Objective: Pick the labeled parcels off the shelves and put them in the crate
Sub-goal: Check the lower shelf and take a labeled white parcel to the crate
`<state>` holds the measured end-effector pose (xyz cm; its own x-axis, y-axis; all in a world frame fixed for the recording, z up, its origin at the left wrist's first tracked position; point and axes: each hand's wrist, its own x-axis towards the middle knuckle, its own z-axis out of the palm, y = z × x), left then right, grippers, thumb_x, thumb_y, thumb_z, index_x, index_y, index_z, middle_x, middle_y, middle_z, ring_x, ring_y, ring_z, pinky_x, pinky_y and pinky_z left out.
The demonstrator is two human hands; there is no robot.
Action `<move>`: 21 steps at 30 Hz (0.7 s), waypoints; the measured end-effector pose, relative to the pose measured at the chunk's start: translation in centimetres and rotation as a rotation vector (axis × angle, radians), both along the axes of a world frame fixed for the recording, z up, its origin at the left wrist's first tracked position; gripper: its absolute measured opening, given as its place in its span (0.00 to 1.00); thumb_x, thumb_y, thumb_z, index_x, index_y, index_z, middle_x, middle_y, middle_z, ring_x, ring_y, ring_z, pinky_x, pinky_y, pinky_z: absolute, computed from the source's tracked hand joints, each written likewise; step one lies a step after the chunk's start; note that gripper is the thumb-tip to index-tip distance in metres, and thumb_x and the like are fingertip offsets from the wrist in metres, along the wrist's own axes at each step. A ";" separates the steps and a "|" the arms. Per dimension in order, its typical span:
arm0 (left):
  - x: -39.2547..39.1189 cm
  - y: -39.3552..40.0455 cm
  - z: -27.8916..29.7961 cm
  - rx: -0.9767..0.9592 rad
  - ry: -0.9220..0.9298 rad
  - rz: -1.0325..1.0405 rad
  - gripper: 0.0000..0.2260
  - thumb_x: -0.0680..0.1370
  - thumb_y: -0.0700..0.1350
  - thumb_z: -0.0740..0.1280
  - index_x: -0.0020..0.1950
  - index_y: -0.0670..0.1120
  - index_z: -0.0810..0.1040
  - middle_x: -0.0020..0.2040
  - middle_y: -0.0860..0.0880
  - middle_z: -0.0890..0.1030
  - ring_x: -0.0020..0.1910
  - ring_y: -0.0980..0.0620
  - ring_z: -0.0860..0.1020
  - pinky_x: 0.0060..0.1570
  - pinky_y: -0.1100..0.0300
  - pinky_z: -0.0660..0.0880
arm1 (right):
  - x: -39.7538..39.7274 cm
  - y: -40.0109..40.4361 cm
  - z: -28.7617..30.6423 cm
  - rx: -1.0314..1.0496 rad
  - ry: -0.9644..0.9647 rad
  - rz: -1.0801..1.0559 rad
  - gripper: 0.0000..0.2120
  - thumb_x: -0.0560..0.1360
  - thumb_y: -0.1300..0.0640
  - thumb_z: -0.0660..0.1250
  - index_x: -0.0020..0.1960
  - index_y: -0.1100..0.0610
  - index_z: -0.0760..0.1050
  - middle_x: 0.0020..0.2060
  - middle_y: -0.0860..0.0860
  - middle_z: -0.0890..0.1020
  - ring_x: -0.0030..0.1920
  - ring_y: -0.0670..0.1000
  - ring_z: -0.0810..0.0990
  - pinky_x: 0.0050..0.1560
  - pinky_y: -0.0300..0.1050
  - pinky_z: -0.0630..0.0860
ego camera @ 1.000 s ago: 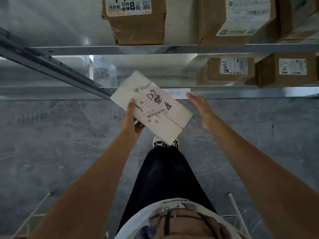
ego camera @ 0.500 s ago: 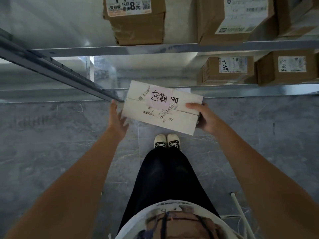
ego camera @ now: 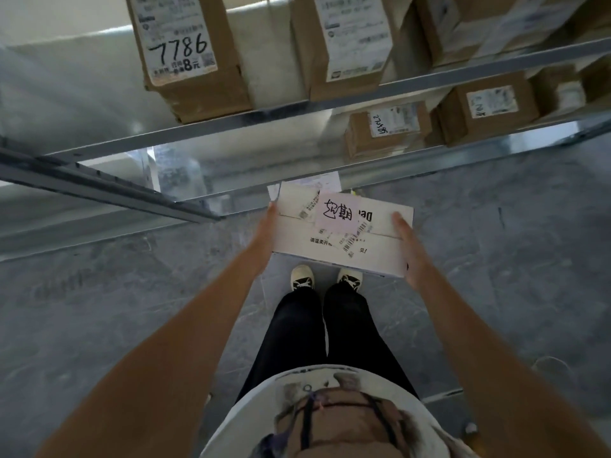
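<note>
I see the white parcel (ego camera: 344, 239) held between both hands over the floor (ego camera: 132, 309), just in front of the lower shelf (ego camera: 429, 163) edge and above the shoes (ego camera: 302, 277). L hand (ego camera: 264, 236) lies along its left edge, fingers straight and flat against the side; fingertips mostly hidden behind the box. R hand (ego camera: 408, 246) holds the right end, thumb on top, other fingers under the box and out of sight, so I can't tell how far they curl. Pink note (ego camera: 337, 213) with handwriting covers part of the top print; barcodes too small to read. Brown boxes (ego camera: 386, 130) sit on lower shelf, more on upper shelf (ego camera: 231, 122), tops cut off by frame. One box (ego camera: 188, 57) reads 7786. No crate that I can make out; a thin pale bar at lower right, unclear what.
</note>
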<state>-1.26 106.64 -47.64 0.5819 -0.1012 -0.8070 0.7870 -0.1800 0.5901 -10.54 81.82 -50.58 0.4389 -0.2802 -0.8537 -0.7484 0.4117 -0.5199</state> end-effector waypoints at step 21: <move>-4.2 -30.2 4.7 0.071 -0.068 -0.686 0.19 0.82 0.60 0.51 0.56 0.50 0.75 0.51 0.44 0.80 0.42 0.51 0.78 0.39 0.60 0.73 | -17.0 -21.0 6.8 0.046 -0.188 -0.611 0.27 0.80 0.35 0.54 0.63 0.53 0.77 0.55 0.55 0.85 0.57 0.57 0.83 0.59 0.60 0.78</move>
